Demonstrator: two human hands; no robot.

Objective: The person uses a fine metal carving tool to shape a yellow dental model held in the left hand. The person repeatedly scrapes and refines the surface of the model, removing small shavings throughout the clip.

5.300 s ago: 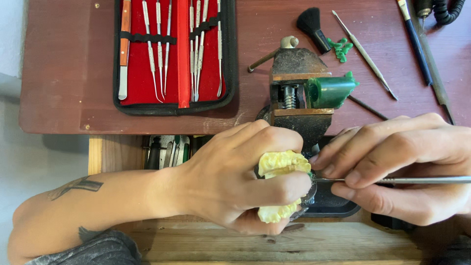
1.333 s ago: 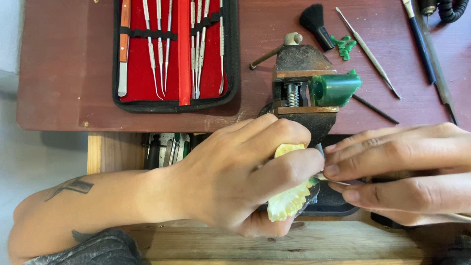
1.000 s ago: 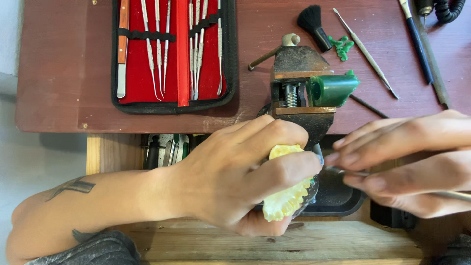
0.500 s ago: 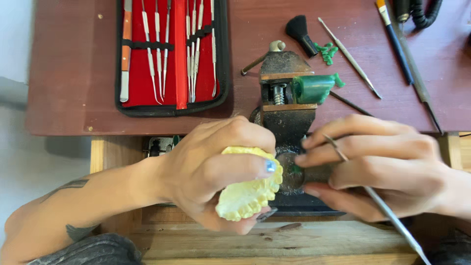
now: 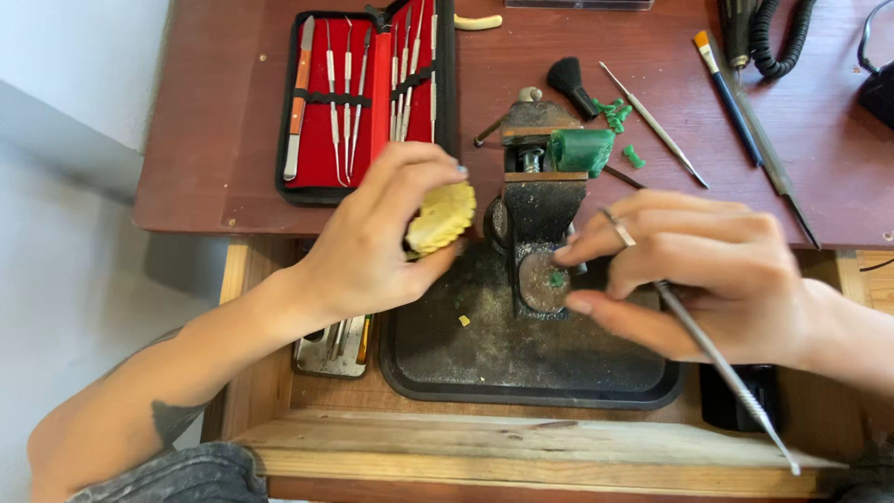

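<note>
A person is working at a dark red counter (image 5: 214,177) with a wooden drawer pulled open beneath it. The left hand (image 5: 372,242) is curled closed around a pale yellow dental cast (image 5: 441,216), and it is now lifting the cast up and to the left, clear of the small bench vise (image 5: 540,186); a moment ago that cast was being held low, pressed close beside the vise and the other hand. The right hand (image 5: 689,270) is staying by the vise, its fingers narrowed around a thin metal instrument (image 5: 717,359) whose long shaft is trailing down to the right, while the fingertips are touching a small round disc (image 5: 543,281) with a speck of green on it at the vise's front end. So the two hands are now working apart, and the disc, covered before, is showing. A black tray (image 5: 531,373) dusted with shavings is sitting under the vise. A block of green wax (image 5: 581,151) is resting on the vise, with green crumbs (image 5: 616,112) beside a small black brush (image 5: 570,82). An open red-lined case of instruments (image 5: 363,102) is lying on the counter behind the left hand.
</note>
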